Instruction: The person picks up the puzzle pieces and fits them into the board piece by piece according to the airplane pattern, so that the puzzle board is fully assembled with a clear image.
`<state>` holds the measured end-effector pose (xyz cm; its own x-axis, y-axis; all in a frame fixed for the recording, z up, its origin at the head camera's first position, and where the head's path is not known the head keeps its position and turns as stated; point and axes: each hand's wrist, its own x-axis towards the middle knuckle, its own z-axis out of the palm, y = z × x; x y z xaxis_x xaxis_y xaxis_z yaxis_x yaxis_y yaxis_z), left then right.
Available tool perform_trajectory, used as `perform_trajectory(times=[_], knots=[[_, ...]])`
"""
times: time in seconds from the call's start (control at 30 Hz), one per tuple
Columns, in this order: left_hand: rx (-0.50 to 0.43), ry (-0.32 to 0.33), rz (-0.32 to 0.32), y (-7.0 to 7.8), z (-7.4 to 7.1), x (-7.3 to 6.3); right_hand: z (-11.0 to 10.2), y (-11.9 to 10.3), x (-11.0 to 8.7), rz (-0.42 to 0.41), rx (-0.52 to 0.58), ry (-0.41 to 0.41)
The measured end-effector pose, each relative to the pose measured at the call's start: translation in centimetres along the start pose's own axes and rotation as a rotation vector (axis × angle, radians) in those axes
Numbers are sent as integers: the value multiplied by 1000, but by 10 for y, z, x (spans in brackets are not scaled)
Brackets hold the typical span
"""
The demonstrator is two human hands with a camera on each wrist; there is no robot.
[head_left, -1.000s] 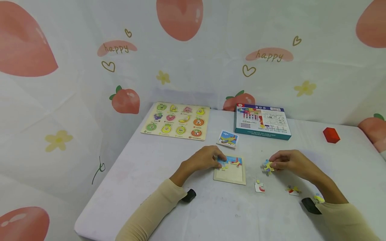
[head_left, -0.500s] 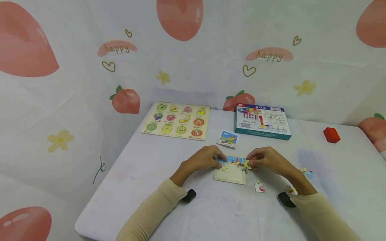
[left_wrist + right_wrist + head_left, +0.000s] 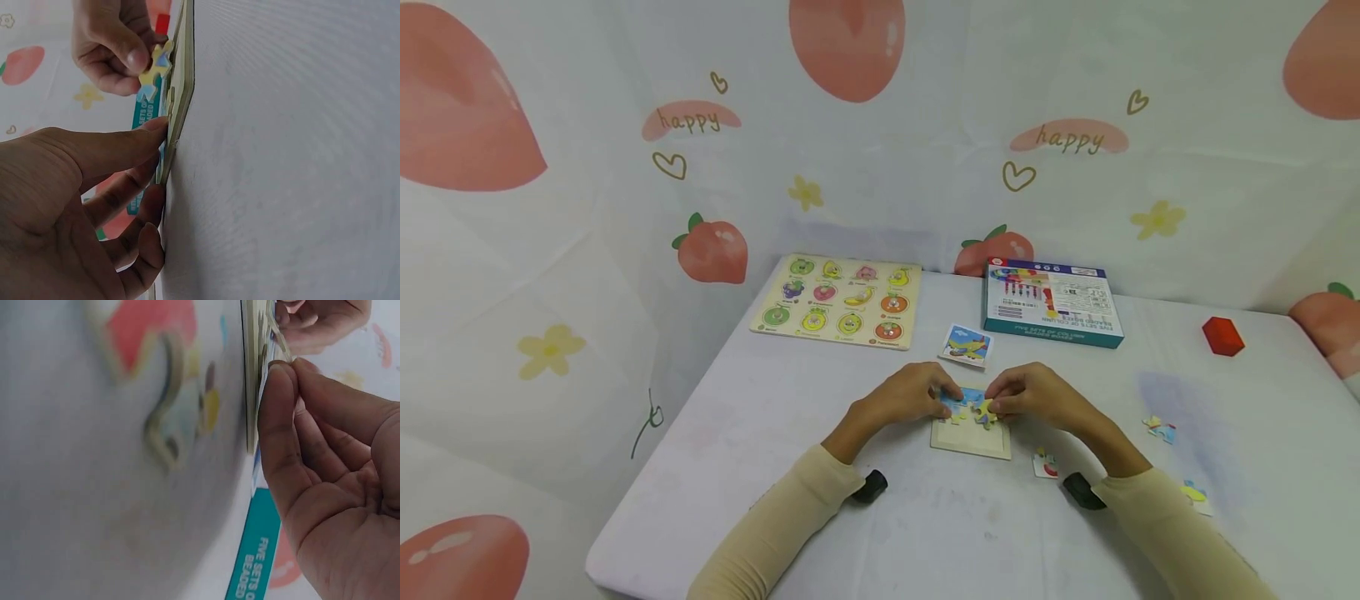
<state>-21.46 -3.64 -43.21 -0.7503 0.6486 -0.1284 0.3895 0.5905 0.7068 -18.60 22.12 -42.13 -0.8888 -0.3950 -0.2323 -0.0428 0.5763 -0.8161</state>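
Note:
A small wooden puzzle tray (image 3: 970, 447) lies on the table, with blue-topped pieces along its upper part. My left hand (image 3: 913, 393) holds the tray's left side, thumb and fingertips at its edge and over the pieces there. My right hand (image 3: 1037, 396) pinches a yellow and blue jigsaw piece (image 3: 985, 414) between thumb and forefinger, tilted over the tray's right half. In the left wrist view the same piece (image 3: 155, 74) shows close over the tray's face. Fingers hide part of the joined pieces.
Loose jigsaw pieces lie right of the tray: a white-red one (image 3: 1045, 464), a blue-red one (image 3: 1161, 429) and a yellow one (image 3: 1195, 492). Behind are an aeroplane picture card (image 3: 967, 346), a fruit board (image 3: 913, 312), a teal-edged box (image 3: 1052, 302) and a red block (image 3: 1223, 337).
My right hand has carried the yellow and blue piece leftward from the table beside the tray to over the tray's right half. The left hand has stayed on the tray.

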Motion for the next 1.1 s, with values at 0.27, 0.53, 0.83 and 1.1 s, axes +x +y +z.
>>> perform_trajectory(times=[0.27, 0.53, 0.83, 1.1], knots=[[10, -4, 4, -1, 1, 0, 7, -10, 3, 21, -17, 13], [21, -4, 10, 0, 0, 1, 13, -13, 3, 47, -103, 28], [18, -4, 12, 0, 1, 2, 14, -14, -2, -39, -193, -15], [13, -2, 10, -1, 0, 2, 16, -14, -2, -48, -212, -11]])
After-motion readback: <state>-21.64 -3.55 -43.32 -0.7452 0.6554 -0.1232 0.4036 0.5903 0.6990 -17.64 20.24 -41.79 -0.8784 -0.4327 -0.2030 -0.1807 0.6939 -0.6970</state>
